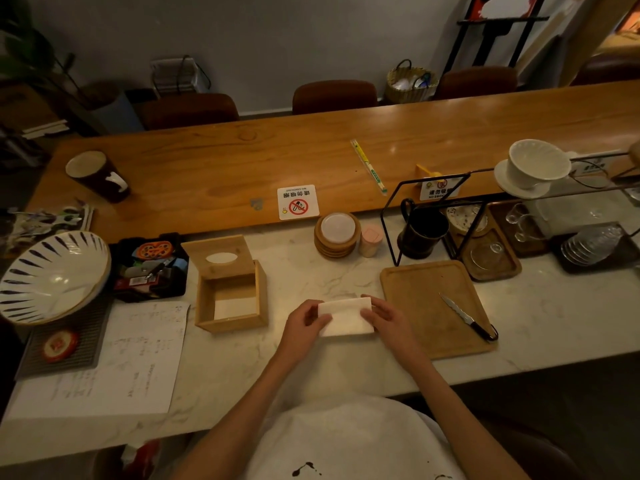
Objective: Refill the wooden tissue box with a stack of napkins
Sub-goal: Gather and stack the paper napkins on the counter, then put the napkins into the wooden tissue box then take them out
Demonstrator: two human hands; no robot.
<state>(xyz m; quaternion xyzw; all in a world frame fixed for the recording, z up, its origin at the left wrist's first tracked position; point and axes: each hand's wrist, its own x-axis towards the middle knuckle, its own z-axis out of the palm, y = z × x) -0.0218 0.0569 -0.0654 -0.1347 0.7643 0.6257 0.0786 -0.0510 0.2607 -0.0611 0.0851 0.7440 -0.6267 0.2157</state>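
Napkin stack (346, 317): one white stack is being held just above the marble counter (311, 268), between the wooden tissue box (230, 292) and the cutting board (433, 306), apart from both.
Left hand (306, 322): being kept closed on the stack's left end, thumb on top.
Right hand (382, 317): being kept closed on the stack's right end, fingers curled over the top.
Tissue box: one; its lid (221, 256), with an oval slot, is being left tipped back, so the box is standing open; something pale is lying at the bottom.
Knife (464, 317): one, lying on the one cutting board.
Striped bowl (52, 275): one is counted with certainty, at far left, resting tilted.
Coaster pile (336, 235): one pile; the number within cannot be told.
Paper sheets (114, 358): one handwritten spread, left of the hands.
No-smoking signs (298, 201): two are being shown.
Surface: pale marble counter, adjoined by a raised wooden bar (242, 157).
Room: dim; three chair backs (334, 97) are being seen beyond the bar, against a grey wall.
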